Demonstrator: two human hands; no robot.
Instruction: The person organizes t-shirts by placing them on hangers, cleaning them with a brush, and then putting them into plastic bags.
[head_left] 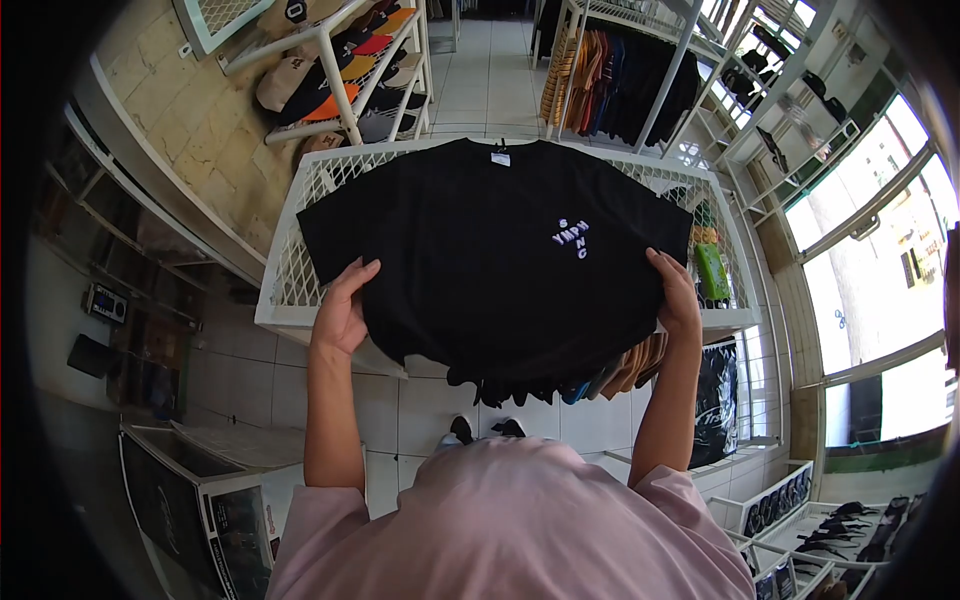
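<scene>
A black T-shirt (480,260) with small white lettering on the chest lies spread over a white mesh-topped table (282,280). Its collar, with a white label (500,159), points away from me. My left hand (345,308) grips the shirt's left side below the sleeve, thumb on top and fingers hidden underneath. On the other side, my right hand (676,290) pinches the fabric the same way. The lower part of the shirt hangs off the table's near edge between my hands.
Caps (345,95) fill a white rack at the back left. Clothes (625,85) hang on a rail at the back right. A green packet (712,272) sits at the table's right side. More garments (630,370) hang below the near edge. A glass case (200,490) stands at lower left.
</scene>
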